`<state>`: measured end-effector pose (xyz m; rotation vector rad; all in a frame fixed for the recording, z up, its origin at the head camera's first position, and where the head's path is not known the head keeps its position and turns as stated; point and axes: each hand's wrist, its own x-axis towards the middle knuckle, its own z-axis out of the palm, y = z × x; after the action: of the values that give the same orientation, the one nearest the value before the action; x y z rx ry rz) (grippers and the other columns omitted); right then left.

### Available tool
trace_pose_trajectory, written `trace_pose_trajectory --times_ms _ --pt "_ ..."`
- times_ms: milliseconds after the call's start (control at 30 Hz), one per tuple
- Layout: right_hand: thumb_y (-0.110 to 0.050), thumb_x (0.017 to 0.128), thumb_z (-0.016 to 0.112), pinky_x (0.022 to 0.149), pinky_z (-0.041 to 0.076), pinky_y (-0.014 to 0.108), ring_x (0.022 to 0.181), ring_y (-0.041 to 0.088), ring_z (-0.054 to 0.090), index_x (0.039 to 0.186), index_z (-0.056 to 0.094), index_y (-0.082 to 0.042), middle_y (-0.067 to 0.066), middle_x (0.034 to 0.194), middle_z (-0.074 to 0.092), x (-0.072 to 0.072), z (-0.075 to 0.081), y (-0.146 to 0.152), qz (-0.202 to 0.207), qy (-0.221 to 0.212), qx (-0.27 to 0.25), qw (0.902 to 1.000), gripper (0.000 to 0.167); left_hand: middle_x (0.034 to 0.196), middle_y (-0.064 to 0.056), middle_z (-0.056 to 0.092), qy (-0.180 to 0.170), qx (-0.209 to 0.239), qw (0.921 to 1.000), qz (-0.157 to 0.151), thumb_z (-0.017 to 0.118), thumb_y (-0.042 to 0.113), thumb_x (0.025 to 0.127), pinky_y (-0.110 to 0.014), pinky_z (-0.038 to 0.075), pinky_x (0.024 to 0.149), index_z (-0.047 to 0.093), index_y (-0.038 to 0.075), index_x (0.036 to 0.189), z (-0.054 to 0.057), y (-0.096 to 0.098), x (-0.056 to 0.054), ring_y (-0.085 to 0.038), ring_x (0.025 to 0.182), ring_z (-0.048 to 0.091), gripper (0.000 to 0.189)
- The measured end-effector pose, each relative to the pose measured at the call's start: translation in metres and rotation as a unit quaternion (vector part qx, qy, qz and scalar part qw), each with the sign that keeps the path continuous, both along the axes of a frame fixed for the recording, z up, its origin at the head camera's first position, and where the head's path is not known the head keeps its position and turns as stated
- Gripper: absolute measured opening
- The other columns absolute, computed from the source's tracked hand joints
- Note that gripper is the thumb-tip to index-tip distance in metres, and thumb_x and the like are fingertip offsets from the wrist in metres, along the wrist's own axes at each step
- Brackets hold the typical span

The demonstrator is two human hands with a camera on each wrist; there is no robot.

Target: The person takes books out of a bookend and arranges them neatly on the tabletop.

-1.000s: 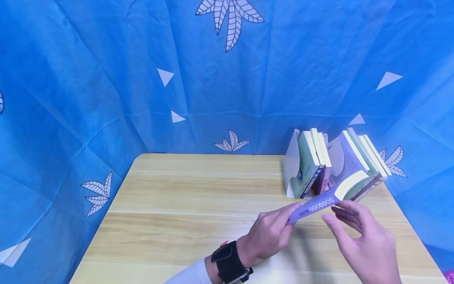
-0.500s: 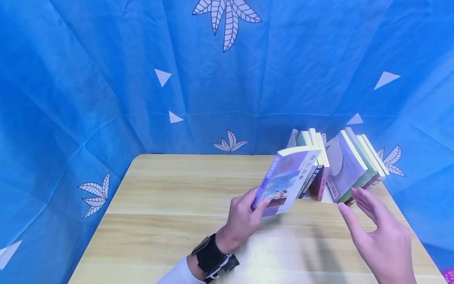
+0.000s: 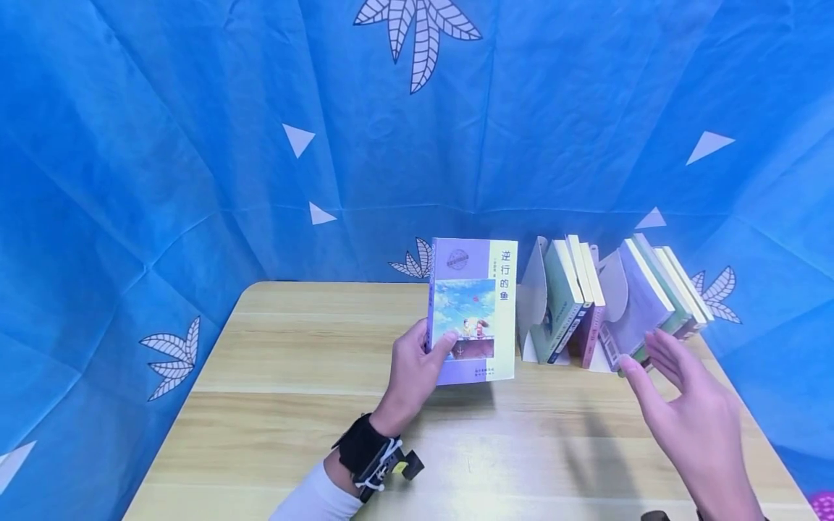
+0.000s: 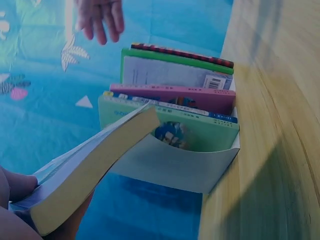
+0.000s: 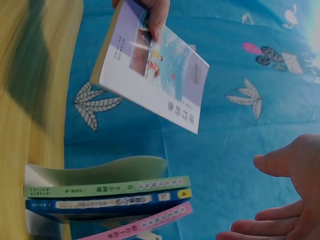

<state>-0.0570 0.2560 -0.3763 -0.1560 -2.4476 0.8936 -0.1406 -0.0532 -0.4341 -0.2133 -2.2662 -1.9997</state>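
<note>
My left hand (image 3: 414, 369) grips a purple and white paperback book (image 3: 465, 311) by its spine side, thumb across the illustrated front cover. The book stands nearly upright above the table, its cover facing me in the head view. In the left wrist view the page edges of the book (image 4: 95, 172) show close up. My right hand (image 3: 693, 420) hangs at the right, thumb apart from the fingers, holding nothing. It is nearest the leaning purple book (image 3: 641, 297) in the right part of the book rack. In the right wrist view my right hand (image 5: 285, 195) has its fingers spread.
A white book rack (image 3: 533, 304) stands at the table's back right. Green (image 3: 560, 304), blue and pink books lean in its left part; several more lean at its right end. A blue patterned curtain (image 3: 391, 145) hangs behind the wooden table (image 3: 293, 362).
My left hand has carried the purple book leftward, away from the rack, and turned its cover toward me. My right hand has come away from the book and stays near the right end.
</note>
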Motion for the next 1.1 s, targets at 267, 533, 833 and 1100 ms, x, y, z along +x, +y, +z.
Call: trace_pose_trajectory --times_ms 267,533,833,1100 --pt "-0.031 0.096 0.076 0.089 0.028 -0.012 0.121 0.013 0.071 0.145 0.057 -0.005 0.026 0.133 0.069 -0.014 -0.007 0.007 0.007 -0.029 0.014 0.9995 0.059 0.114 -0.009 0.079 -0.076 0.047 0.9955 -0.030 0.067 0.024 0.101 -0.031 0.064 0.086 0.070 0.013 0.128 -0.011 -0.009 -0.020 -0.020 0.098 0.078 0.029" --pt "-0.031 0.098 0.074 0.083 0.030 -0.012 0.112 0.053 0.067 0.145 0.054 0.003 0.031 0.132 0.067 -0.027 -0.012 0.015 0.021 -0.033 0.018 0.9991 0.062 0.121 -0.008 0.078 -0.137 0.073 0.9873 -0.035 0.067 0.023 0.102 -0.031 0.061 0.094 0.070 0.015 0.132 -0.028 -0.002 -0.042 -0.018 0.104 0.075 0.032" --pt "-0.030 0.099 0.072 0.089 0.058 0.037 0.114 0.055 0.067 0.146 0.050 0.007 0.034 0.134 0.064 -0.042 -0.021 0.019 0.031 -0.048 0.015 0.9982 0.063 0.119 -0.013 0.077 -0.208 0.126 0.9693 -0.039 0.065 0.021 0.102 -0.035 0.065 0.084 0.068 0.009 0.132 -0.052 0.014 -0.064 -0.025 0.100 0.078 0.033" --pt "-0.026 0.101 0.069 0.091 0.056 0.053 0.116 0.055 0.066 0.147 0.047 0.008 0.036 0.136 0.062 -0.055 -0.029 0.020 0.048 -0.071 0.006 0.9963 0.061 0.116 -0.012 0.077 -0.229 0.102 0.9675 -0.036 0.066 0.024 0.101 -0.035 0.065 0.086 0.068 0.009 0.131 -0.067 0.025 -0.071 -0.023 0.097 0.077 0.033"
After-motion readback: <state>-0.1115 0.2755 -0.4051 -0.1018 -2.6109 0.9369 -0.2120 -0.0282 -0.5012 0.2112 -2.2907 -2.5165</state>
